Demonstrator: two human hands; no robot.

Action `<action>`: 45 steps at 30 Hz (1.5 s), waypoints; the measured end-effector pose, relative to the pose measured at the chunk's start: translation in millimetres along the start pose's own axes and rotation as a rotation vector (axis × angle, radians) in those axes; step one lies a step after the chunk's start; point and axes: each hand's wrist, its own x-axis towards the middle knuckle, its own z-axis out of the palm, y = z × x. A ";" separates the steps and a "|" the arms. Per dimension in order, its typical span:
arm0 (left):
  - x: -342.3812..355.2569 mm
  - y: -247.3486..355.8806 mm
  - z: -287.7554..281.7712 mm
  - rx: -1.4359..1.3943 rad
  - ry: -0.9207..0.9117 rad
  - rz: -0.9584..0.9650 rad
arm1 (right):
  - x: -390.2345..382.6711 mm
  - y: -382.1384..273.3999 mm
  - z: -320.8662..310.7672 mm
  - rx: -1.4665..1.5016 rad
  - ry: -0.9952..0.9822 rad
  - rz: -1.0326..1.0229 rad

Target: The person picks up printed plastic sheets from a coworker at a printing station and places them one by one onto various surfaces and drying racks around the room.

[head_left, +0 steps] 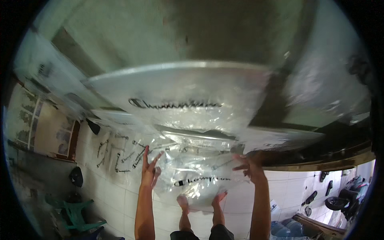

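Observation:
A clear plastic bag [196, 170] with black script printing spans the gap between my two hands, above the white tiled floor and in front of my bare feet. My left hand [149, 170] grips the bag's left side, some of its fingers stretched out and spread. At the bag's right side, my right hand [252, 168] has its fingers on the edge, partly blurred. Just beyond, a similar large printed bag [180, 90] lies over the edge of a greenish surface, its far edge bowed.
More printed plastic bags [124, 154] lie on the floor at the left. A green plastic stool [80, 214] stands at lower left. Blue water jugs [286, 229] sit at lower right, near dark sandals [311, 197] and a parked motorbike [348, 200]. The greenish surface [188, 28] fills the far side.

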 end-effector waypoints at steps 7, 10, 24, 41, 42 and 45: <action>72.1 -23.2 -2.1 -0.041 -0.060 0.085 | 57.8 22.5 20.0 -0.208 0.071 -0.635; 72.7 -35.5 -6.6 0.052 -0.050 0.137 | 63.4 36.1 23.3 0.182 0.057 -0.603; 88.7 -27.9 -18.3 0.255 -0.199 0.125 | 80.3 35.2 5.3 -0.027 0.098 -0.581; 135.6 -41.0 -9.5 0.228 -0.093 0.178 | 131.8 37.2 10.8 0.043 0.143 -0.718; 135.5 -47.5 -13.7 0.196 -0.112 0.182 | 137.5 46.6 11.4 0.078 0.160 -0.685; 135.9 -62.4 -17.3 0.228 -0.141 0.126 | 148.6 70.1 10.7 0.140 0.198 -0.616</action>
